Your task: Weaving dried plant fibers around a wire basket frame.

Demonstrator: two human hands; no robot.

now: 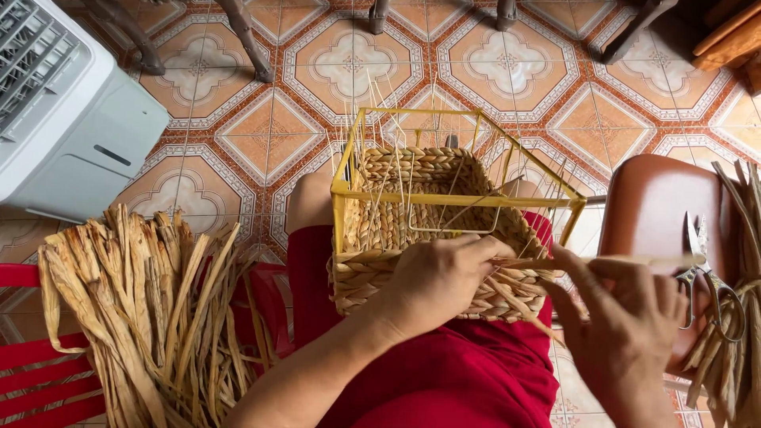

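1. Right now the half-woven basket [432,238] sits on the person's lap, on red cloth [444,372], built around a yellow wire frame [456,198] with thin pale stakes standing up out of it.
2. The left hand [436,281] lies over the near wall of the basket, fingers curled down on the braided rim and pressing it.
3. The right hand [622,317] is just beside the basket's right corner, thumb and fingers pinched shut on a flat pale strand [634,260] that runs off to the right.
4. A bundle of dried straw-coloured fibre [151,301] lies to the left on a red slatted seat [40,372].
5. A brown stool [650,206] stands to the right, with scissors [701,273] lying on it beside more dried fibre [741,317].
6. A white appliance [71,111] stands at upper left on the patterned tile floor [261,127].
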